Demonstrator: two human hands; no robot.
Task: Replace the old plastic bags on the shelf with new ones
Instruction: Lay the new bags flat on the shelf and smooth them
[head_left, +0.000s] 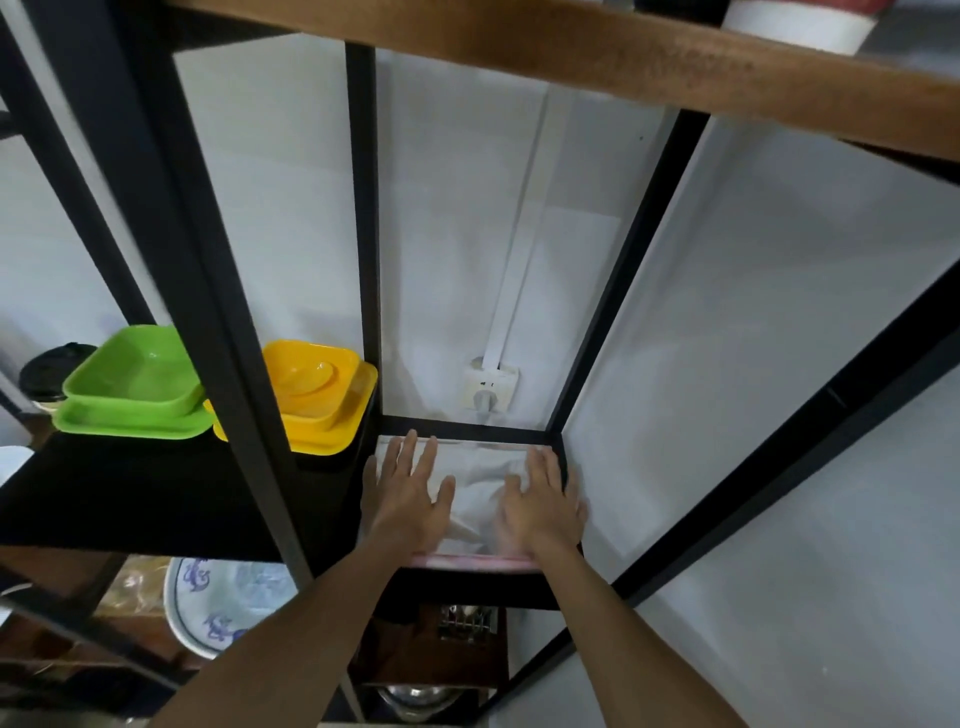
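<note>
A clear, whitish plastic bag (475, 491) lies spread over a small black-framed shelf (467, 427) in the right-hand bay, wrinkled in the middle, with a pink strip along its front edge. My left hand (410, 493) rests flat on the bag's left part, fingers spread. My right hand (540, 504) lies flat on the right part, fingers apart. Both palms press down on the plastic; neither hand grips it.
Green dishes (132, 389) and yellow dishes (317, 397) stand stacked on the black shelf (130, 499) to the left. A wall socket (491, 387) sits behind the shelf. A wooden board (571, 52) runs overhead. A blue-patterned plate (208, 592) lies on a lower level.
</note>
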